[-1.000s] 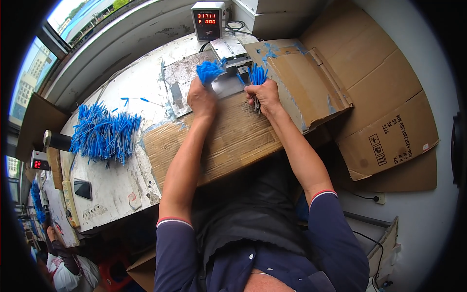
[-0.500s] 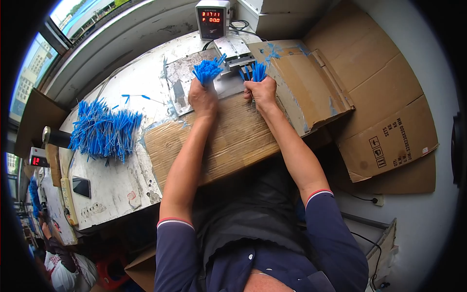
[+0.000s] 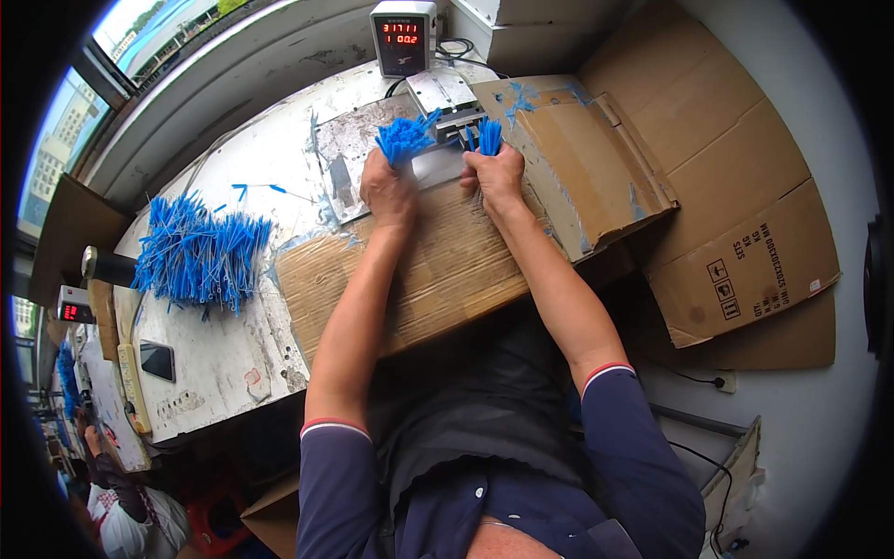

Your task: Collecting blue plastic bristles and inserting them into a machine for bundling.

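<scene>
My left hand (image 3: 389, 192) is closed around a thick bundle of blue-tipped thin wires (image 3: 406, 138), their blue ends fanning out above the fist. Closed too, my right hand (image 3: 496, 175) grips a smaller bunch of the same blue-tipped wires (image 3: 489, 137). Its tips are at the front of a small metal fixture (image 3: 443, 95), close to the metal jaws. Whether any wire touches the jaws, I cannot tell. The fingers hide the lower parts of both bunches. A large loose heap of blue-tipped wires (image 3: 200, 252) lies on the worktable to the left.
Flattened cardboard (image 3: 419, 270) covers the table's front edge under my forearms. Behind the fixture stands a counter box with red digits (image 3: 403, 39). A cardboard box (image 3: 596, 158) is at the right. A phone (image 3: 157, 361) and power strip (image 3: 132, 387) lie left; another person (image 3: 135, 512) sits beyond.
My right hand has shifted slightly left with its bunch, toward the fixture's jaws. The bundle in my left hand has tipped a little to the right. The counter's lower red digits have changed.
</scene>
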`<state>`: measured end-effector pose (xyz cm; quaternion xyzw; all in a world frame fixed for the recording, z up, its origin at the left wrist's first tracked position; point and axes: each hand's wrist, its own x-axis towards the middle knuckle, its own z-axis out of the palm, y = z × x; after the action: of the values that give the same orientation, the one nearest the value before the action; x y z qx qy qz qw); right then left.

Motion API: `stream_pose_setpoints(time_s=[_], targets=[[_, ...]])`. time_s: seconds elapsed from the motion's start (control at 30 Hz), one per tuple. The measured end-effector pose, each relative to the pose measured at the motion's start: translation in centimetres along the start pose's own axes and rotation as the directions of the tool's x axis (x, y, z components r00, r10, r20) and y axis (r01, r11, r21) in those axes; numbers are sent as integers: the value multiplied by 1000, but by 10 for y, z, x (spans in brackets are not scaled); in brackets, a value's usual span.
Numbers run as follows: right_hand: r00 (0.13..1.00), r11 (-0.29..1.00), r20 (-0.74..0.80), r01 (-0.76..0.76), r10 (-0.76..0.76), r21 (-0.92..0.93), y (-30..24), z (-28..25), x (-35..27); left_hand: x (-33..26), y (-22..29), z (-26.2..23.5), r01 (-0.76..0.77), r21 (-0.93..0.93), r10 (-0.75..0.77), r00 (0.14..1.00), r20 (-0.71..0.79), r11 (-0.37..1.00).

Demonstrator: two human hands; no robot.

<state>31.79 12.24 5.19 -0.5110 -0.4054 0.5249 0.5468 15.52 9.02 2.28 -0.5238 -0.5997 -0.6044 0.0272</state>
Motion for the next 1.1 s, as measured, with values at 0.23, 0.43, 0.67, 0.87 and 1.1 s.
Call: stream_pose_setpoints(time_s=[0.23, 0.43, 0.67, 0.87, 1.1], targets=[[992, 978, 111, -84, 64, 191, -2, -16, 2, -1, 15, -3, 15, 64, -30, 968, 248, 998], [992, 982, 101, -92, 76, 166, -7, -18, -2, -1, 18, -1, -147, 129, 111, 961, 254, 981], [982, 990, 151, -127, 116, 66, -9, -27, -7, -3, 17, 3, -170, 239, 99, 954, 281, 956], [982, 997, 168, -83, 82, -4, -8, -33, -8, -3, 12, 7, -161, 309, 76, 960, 268, 937], [998, 998, 67, -12, 15, -56, -7, -13, 7, 0, 8, 4, 26, 147, -33, 998, 45, 989]])
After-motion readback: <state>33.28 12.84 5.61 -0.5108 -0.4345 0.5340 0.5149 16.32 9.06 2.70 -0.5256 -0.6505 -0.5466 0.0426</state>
